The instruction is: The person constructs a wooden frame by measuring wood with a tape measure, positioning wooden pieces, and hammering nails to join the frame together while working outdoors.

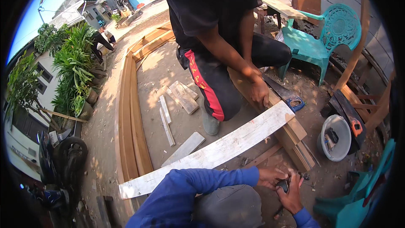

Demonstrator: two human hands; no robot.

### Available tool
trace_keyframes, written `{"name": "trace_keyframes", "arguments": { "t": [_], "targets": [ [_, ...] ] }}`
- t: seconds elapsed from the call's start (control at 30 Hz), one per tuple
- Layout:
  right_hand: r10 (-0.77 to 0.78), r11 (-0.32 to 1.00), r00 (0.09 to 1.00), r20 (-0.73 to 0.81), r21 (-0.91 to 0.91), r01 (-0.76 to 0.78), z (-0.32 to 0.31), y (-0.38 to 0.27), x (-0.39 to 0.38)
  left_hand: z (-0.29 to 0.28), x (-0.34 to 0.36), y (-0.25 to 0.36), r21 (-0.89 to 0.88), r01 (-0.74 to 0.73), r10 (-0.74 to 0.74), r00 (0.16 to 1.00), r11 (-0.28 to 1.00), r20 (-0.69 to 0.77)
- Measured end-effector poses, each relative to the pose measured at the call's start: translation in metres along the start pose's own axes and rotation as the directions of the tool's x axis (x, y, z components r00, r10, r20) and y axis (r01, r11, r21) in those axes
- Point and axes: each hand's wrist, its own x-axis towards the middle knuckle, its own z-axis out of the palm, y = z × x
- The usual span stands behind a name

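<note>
Low at the front right, my left hand and my right hand come together around a small dark tool. Fingers cover much of it, so its kind cannot be made out. Both hands are closed on it, the right one from below. Just beyond them lies a long white-painted board, running from the left across to a stack of brown timber beams. A co-worker kneels across from me, one hand down on the beams near the board's far right end.
A handsaw with a blue handle lies beside the beams. Right of it stand a white bucket and an orange-handled saw. Long timbers stretch along the left; offcuts lie between. A green plastic chair stands far right.
</note>
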Motion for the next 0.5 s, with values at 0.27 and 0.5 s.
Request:
{"name": "trace_keyframes", "arguments": {
  "t": [0.27,0.5],
  "targets": [
    [0.273,0.866,0.947,0.171,0.386,-0.319,-0.006,0.024,-0.009,0.024,-0.056,0.037,0.148,-0.068,0.097,0.974,0.987,-0.203],
    [0.440,0.823,0.839,0.319,0.231,-0.519,0.006,0.090,-0.046,0.001,-0.256,0.091,0.384,-0.356,0.505,0.751,0.852,-0.424]
  ]
}}
